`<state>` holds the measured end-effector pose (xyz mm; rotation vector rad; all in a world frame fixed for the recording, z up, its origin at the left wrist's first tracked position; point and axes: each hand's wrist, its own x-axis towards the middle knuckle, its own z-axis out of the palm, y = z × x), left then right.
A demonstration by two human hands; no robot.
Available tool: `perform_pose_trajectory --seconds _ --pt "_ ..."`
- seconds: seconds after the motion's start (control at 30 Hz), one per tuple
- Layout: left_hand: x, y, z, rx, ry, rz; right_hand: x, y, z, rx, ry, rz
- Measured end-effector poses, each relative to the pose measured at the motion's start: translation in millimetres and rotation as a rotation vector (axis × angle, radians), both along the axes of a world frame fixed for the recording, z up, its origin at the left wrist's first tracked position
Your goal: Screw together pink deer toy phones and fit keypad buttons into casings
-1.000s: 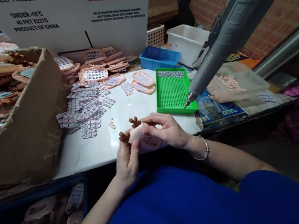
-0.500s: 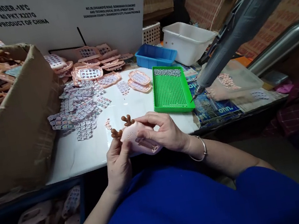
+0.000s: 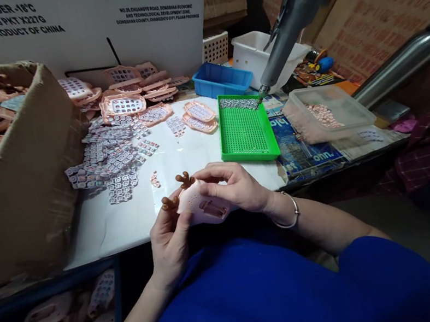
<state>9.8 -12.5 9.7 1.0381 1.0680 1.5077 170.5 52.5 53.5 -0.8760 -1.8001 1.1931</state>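
Between both hands I hold a pink toy phone with brown antlers, its back turned up. Small holes and an open rectangular recess show in that back. My left hand pinches the antler end between thumb and fingers. From the other side my right hand grips the upper edge, with the thumb on the back near the holes. An electric screwdriver hangs over the green perforated tray, its tip near the small silver screws.
Loose keypad pieces and pink phone shells cover the table's left side. A cardboard box full of shells stands left; a blue bin and a clear tub of small pink parts are at right.
The screwdriver has swung left and back, its tip now above the screws in the green tray. My right thumb has slid up from the recess, baring more of the phone's back.
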Motion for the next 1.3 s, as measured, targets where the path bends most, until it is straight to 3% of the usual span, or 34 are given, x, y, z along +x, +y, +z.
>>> perform_pose_trajectory --seconds 0.17,0.4,0.53,0.63,0.73,0.93,1.03,1.2,1.3 --pt "-1.1 -4.0 2.3 0.035 0.104 0.05 0.0 -0.8 -2.7 0.062 -0.057 -0.008" --pt "-4.4 -0.8 0.6 0.208 0.392 0.198 2.2 -5.3 1.8 0.489 -0.335 0.019" --pt "-3.1 4.1 2.6 0.193 0.274 0.132 3.9 -9.7 0.4 0.559 -0.311 -0.06" --pt "-2.4 6.7 4.7 0.183 0.232 0.064 5.5 -10.9 -4.6 0.519 -0.273 -0.097" --pt "-2.9 7.5 7.1 0.25 0.321 0.051 6.0 -11.0 -6.3 0.492 -0.22 -0.099" --pt "-1.0 8.3 15.7 0.303 0.528 0.044 3.5 -11.3 4.5 0.455 -0.137 -0.11" --pt "3.0 12.3 14.4 0.308 0.494 0.032 2.1 -8.7 8.0 0.428 -0.104 -0.146" --pt "11.1 18.6 5.1 0.194 0.268 -0.102 2.8 3.8 2.4 0.032 0.165 -0.194" --pt "12.9 17.3 2.2 0.115 0.309 -0.198 6.5 11.7 -7.6 -0.145 0.334 -0.204"
